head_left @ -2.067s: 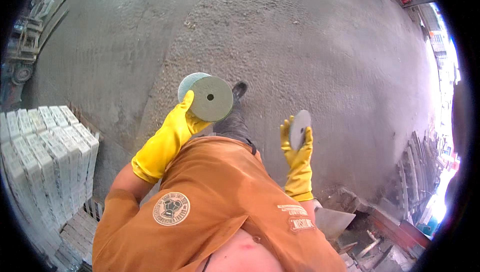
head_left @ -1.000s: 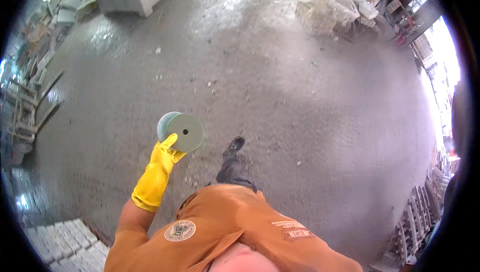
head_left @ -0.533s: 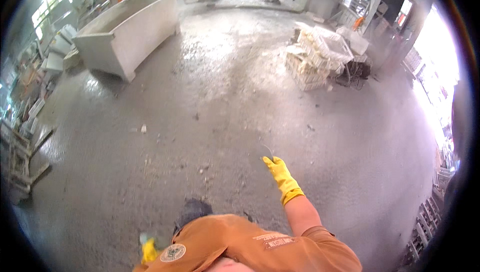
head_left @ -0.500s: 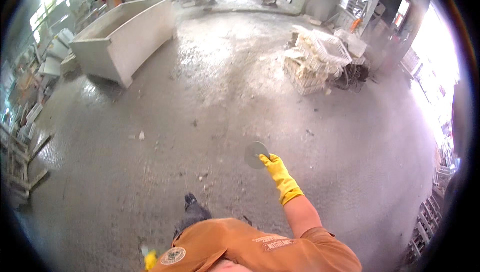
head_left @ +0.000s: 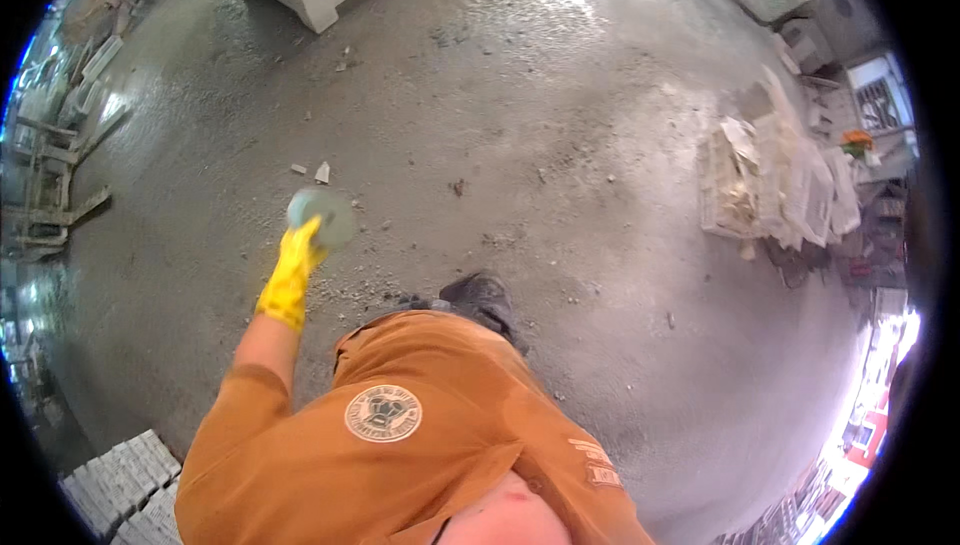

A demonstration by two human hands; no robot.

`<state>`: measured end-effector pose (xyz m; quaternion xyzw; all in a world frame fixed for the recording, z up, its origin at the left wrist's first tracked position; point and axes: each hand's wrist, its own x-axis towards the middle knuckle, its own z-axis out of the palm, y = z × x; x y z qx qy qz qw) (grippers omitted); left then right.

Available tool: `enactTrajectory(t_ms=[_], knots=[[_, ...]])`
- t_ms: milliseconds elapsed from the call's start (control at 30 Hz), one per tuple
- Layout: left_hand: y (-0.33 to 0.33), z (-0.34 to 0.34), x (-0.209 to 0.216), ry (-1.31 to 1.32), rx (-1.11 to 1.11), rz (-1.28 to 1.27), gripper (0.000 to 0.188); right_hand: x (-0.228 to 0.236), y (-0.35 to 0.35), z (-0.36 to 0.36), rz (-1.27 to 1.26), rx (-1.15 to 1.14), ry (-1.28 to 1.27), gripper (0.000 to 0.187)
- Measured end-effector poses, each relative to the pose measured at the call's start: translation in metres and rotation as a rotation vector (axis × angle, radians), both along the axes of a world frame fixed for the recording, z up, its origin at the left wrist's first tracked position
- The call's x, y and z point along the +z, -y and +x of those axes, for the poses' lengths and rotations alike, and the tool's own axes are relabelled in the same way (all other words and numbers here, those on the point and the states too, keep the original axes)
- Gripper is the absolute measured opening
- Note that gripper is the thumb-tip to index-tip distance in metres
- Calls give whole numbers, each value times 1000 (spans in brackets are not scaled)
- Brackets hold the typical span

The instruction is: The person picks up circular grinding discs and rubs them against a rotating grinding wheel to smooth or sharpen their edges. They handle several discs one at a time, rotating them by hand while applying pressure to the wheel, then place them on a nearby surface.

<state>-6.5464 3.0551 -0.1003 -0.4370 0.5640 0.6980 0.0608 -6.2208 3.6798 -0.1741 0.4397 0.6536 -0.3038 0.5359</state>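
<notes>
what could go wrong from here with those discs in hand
The round grey-green disc and round pale blue-green disc stick out past the left hand in its yellow rubber glove, so one could slip out. The black shoe might skid on the grey floor, which looks wet in places, or catch on pale, angular loose fragments.

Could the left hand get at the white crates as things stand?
Probably not: the left hand holds round discs, and the crates look well beyond its reach, off to the right across a stretch of floor.
</notes>
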Motion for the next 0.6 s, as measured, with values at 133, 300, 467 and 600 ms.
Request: enactTrajectory(t_ms=[133, 300, 467, 600], knots=[[-119, -215, 70, -218, -97, 120, 71, 8, -33, -127, 73, -22, 9, 64], [-191, -402, 116, -282, -87, 372, 74, -5, -91, -361, 162, -64, -162, 67], [-241, -476, 132, -209, -52, 554, 71, -25, -181, -656, 482, 3, -870, 71], [-260, -602, 127, -175, 10, 597, 67, 122, -118, -964, 149, 83, -1257, 49]])
